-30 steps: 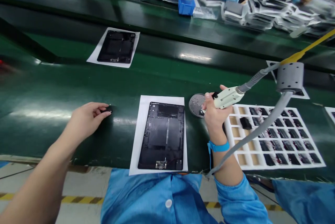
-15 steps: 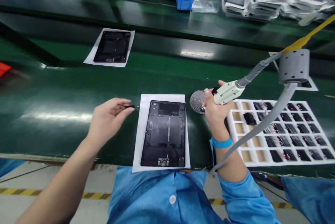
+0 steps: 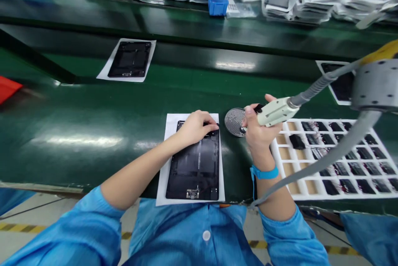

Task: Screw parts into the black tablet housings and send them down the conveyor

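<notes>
Left hand (image 3: 196,128) on a black tablet back (image 3: 194,170), right hand (image 3: 259,135) around a pale hose tool (image 3: 275,112).

Wide green belt (image 3: 77,112) gives room on the left. The tablet lies flat on white paper (image 3: 162,187) at the near belt edge, long side pointing away. Left fingers curl over its top edge; I cannot tell if they hold anything. The right hand grips the tool tight, beside a round mesh disc (image 3: 232,121).

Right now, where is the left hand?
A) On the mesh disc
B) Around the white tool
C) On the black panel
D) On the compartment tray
C: the left hand rests on the top of the black panel, which lies on the white sheet, while the right hand grips the white tool.
</notes>
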{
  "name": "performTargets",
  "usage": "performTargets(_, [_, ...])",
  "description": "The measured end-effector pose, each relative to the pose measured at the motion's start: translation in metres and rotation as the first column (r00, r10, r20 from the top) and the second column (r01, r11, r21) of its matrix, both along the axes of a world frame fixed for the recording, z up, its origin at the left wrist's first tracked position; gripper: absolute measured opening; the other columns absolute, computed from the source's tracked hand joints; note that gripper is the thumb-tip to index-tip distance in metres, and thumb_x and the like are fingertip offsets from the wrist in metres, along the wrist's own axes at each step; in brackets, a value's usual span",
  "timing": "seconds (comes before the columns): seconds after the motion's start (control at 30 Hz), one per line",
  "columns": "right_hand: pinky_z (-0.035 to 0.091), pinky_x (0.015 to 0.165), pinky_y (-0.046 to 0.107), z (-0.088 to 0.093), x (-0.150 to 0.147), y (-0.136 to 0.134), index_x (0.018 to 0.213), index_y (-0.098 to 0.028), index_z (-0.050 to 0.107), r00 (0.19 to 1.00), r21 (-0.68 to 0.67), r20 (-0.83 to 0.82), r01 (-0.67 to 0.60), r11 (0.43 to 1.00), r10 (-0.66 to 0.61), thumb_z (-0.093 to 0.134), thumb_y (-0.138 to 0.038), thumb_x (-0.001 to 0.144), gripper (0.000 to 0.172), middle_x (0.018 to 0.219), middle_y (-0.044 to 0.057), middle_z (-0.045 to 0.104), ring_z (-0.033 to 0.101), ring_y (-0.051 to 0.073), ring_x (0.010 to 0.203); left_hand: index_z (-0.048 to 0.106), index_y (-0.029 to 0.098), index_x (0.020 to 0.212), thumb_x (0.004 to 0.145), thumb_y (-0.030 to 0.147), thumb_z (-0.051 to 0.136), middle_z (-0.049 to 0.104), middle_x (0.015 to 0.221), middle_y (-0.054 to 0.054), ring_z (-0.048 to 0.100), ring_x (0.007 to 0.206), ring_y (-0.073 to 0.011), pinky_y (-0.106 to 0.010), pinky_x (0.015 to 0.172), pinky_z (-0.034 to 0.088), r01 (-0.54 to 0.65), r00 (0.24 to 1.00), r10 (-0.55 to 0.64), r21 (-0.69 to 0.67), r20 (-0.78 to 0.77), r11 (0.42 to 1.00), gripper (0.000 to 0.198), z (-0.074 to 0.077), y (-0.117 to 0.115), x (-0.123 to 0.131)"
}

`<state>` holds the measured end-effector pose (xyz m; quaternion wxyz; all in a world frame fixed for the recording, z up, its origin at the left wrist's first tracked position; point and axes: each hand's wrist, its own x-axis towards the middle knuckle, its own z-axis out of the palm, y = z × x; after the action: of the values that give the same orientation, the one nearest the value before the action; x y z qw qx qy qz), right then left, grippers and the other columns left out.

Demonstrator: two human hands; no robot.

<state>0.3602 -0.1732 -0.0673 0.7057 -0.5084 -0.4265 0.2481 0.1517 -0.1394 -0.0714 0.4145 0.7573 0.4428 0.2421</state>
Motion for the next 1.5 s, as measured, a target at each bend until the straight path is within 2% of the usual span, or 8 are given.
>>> performTargets(0.17, [0.053, 0.052, 0.028, 0.003, 0.003, -0.001, 0.135, -0.028, 0.059, 1.000, 0.036, 0.013, 0.003, 0.999, -0.004, 0.091, -0.050, 0.090, 0.060, 0.089, -0.006, 0.072, 0.057, 0.008, 0.052, 0.084, 0.021, 0.082, 0.097, 0.018, 0.084, 0.078, 0.092, -0.006, 0.066, 0.094, -0.0248, -0.043, 0.096, 0.051, -0.013, 0.984, 0.045, 0.185, -0.172, 0.983, 0.016, -0.026, 0.011, 0.019])
performTargets(0.3, [0.055, 0.056, 0.031, 0.002, 0.003, -0.002, 0.140, -0.030, 0.057, 0.999, 0.007, 0.035, -0.009, 1.000, 0.009, 0.091, -0.053, 0.090, 0.064, 0.093, -0.006, 0.072, 0.057, 0.009, 0.054, 0.085, 0.021, 0.087, 0.100, 0.017, 0.081, 0.078, 0.094, -0.005, 0.064, 0.096, -0.0243, -0.041, 0.094, 0.049, -0.009, 0.987, 0.042, 0.206, -0.156, 0.979, 0.015, -0.033, 0.011, 0.017])
performTargets(0.47, [0.055, 0.057, 0.033, 0.003, 0.002, -0.006, 0.138, -0.031, 0.058, 0.998, 0.016, 0.061, -0.021, 1.000, 0.020, 0.090, -0.052, 0.092, 0.060, 0.094, -0.005, 0.071, 0.056, 0.010, 0.055, 0.085, 0.020, 0.090, 0.103, 0.018, 0.080, 0.075, 0.097, -0.006, 0.062, 0.097, -0.0240, -0.039, 0.091, 0.048, -0.027, 0.988, 0.063, 0.243, -0.140, 0.970, 0.014, -0.037, 0.011, 0.017])
performTargets(0.6, [0.055, 0.056, 0.033, 0.006, -0.003, -0.008, 0.137, -0.032, 0.057, 0.997, -0.009, 0.075, -0.016, 1.000, 0.016, 0.090, -0.054, 0.091, 0.061, 0.096, -0.004, 0.070, 0.056, 0.010, 0.056, 0.085, 0.019, 0.091, 0.104, 0.020, 0.078, 0.075, 0.098, -0.008, 0.061, 0.096, -0.0250, -0.040, 0.090, 0.048, 0.020, 0.983, 0.033, 0.285, -0.180, 0.958, 0.015, -0.039, 0.011, 0.018])
performTargets(0.83, [0.056, 0.055, 0.032, 0.019, -0.032, 0.006, 0.144, -0.035, 0.057, 0.996, 0.007, 0.082, -0.045, 0.999, 0.044, 0.086, -0.057, 0.093, 0.062, 0.098, -0.003, 0.068, 0.053, 0.009, 0.053, 0.086, 0.018, 0.096, 0.104, 0.024, 0.079, 0.076, 0.095, -0.010, 0.060, 0.095, -0.0280, -0.041, 0.080, 0.042, 0.097, 0.956, 0.002, 0.320, -0.295, 0.942, 0.012, -0.037, 0.014, 0.020])
performTargets(1.1, [0.056, 0.052, 0.032, -0.004, -0.052, 0.022, 0.141, -0.035, 0.057, 0.987, -0.027, 0.121, -0.105, 0.994, 0.107, 0.081, -0.066, 0.094, 0.061, 0.100, 0.000, 0.066, 0.053, 0.008, 0.052, 0.085, 0.016, 0.091, 0.105, 0.019, 0.069, 0.073, 0.090, -0.011, 0.060, 0.094, -0.0286, -0.042, 0.080, 0.043, 0.107, 0.967, -0.019, 0.337, -0.255, 0.935, 0.021, -0.041, 0.018, 0.024])
performTargets(1.33, [0.053, 0.055, 0.029, -0.006, -0.053, 0.022, 0.135, -0.031, 0.057, 0.980, -0.012, 0.192, -0.056, 0.998, 0.057, 0.079, -0.051, 0.099, 0.047, 0.093, -0.003, 0.065, 0.050, 0.007, 0.051, 0.085, 0.015, 0.093, 0.106, 0.019, 0.068, 0.072, 0.090, -0.011, 0.059, 0.095, -0.0288, -0.042, 0.079, 0.042, 0.091, 0.973, -0.019, 0.305, -0.230, 0.948, 0.022, -0.039, 0.017, 0.025])
performTargets(1.5, [0.055, 0.059, 0.031, -0.009, -0.052, 0.022, 0.142, -0.030, 0.053, 0.957, -0.066, 0.286, -0.037, 0.997, 0.055, 0.072, -0.055, 0.103, 0.050, 0.093, -0.001, 0.066, 0.054, 0.010, 0.055, 0.084, 0.016, 0.090, 0.106, 0.019, 0.067, 0.071, 0.090, -0.010, 0.059, 0.096, -0.0281, -0.041, 0.080, 0.042, 0.079, 0.977, -0.013, 0.304, -0.213, 0.949, 0.023, -0.040, 0.017, 0.026])
